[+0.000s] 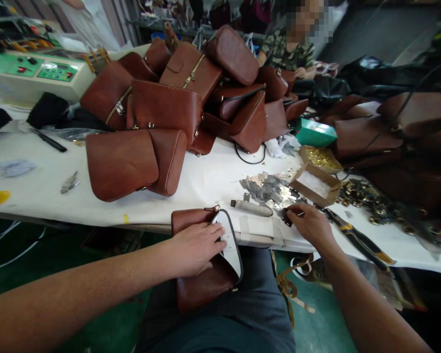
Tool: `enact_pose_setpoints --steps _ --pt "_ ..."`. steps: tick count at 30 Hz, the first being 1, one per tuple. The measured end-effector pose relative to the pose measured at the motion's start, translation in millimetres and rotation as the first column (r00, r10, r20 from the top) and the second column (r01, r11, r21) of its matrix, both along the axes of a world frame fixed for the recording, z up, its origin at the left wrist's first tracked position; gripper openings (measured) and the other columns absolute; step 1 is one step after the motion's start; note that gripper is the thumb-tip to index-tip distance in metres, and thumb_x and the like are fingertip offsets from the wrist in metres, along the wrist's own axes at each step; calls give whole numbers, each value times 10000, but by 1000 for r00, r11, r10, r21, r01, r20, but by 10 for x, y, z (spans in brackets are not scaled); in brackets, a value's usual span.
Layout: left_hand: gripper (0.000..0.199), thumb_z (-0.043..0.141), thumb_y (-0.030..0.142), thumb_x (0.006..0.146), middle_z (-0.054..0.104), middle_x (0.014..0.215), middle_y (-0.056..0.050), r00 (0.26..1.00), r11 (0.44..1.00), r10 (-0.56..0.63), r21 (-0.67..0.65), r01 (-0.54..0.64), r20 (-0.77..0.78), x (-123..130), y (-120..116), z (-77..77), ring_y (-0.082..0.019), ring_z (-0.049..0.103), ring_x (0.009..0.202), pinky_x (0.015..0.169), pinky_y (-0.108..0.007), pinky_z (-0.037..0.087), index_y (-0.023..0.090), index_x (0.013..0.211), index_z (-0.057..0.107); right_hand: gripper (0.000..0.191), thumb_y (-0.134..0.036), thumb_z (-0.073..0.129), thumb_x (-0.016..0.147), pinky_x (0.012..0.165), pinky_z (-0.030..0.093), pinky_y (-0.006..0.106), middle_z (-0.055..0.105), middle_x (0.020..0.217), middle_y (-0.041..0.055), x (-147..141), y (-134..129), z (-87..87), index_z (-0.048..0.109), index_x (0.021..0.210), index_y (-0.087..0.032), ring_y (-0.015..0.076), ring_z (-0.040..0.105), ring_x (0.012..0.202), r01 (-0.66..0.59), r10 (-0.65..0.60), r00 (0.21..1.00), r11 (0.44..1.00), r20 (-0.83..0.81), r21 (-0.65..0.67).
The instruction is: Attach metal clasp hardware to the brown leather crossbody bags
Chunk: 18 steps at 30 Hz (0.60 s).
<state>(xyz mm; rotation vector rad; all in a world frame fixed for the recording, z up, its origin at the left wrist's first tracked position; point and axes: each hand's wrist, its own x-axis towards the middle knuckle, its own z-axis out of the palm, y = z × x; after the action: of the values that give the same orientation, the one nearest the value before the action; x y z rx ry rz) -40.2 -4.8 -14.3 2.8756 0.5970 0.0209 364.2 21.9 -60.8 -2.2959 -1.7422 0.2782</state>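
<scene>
A brown leather bag (202, 294) lies across my lap against the table's front edge, its open side showing a white lining with dark edging. My left hand (196, 247) holds it from above, the fingertips hooked over the rim onto the white part. At the front of the table my right hand (310, 223) is closed, with thumb and fingers pinching a small dark metal plate (286, 216). Just behind that hand spreads a heap of flat metal plates (266, 189). Left of the hand lies a pale, tape-wrapped tool (253, 208).
Several brown bags (165, 105) are piled at mid-table. To the right are a small carton (314, 185), gold-coloured parts (319, 158), a green box (316, 132) and pliers (360, 240) overhanging the front edge. A person in a camouflage shirt (288, 54) sits across the table.
</scene>
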Motion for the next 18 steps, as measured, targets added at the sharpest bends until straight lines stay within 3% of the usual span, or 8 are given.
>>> enact_pose_setpoints --steps 6,15,18 --pt "577 813 375 828 600 1460 -197 1000 1000 -2 3 2 -16 -15 -1 57 -330 552 1368 1107 -432 480 139 1327 646 518 -556 607 855 698 445 357 770 936 73 -15 31 -77 743 1260 -264 244 656 764 -36 37 999 999 -38 15" --pt "543 804 374 823 629 1416 -165 1000 1000 4 28 -4 15 -11 -19 26 -302 564 1338 1082 -395 473 170 1300 647 303 -432 664 754 691 464 357 796 890 65 -32 119 1 806 953 -253 248 673 759 -31 33 997 999 -73 27" --pt "548 810 384 819 639 1402 -173 1000 999 6 37 -6 2 -4 -24 53 -308 573 1328 1078 -400 476 157 1292 656 244 -421 675 727 654 459 353 785 781 64 -23 131 58 773 850 -234 240 666 697 14 -9 991 999 -137 38"
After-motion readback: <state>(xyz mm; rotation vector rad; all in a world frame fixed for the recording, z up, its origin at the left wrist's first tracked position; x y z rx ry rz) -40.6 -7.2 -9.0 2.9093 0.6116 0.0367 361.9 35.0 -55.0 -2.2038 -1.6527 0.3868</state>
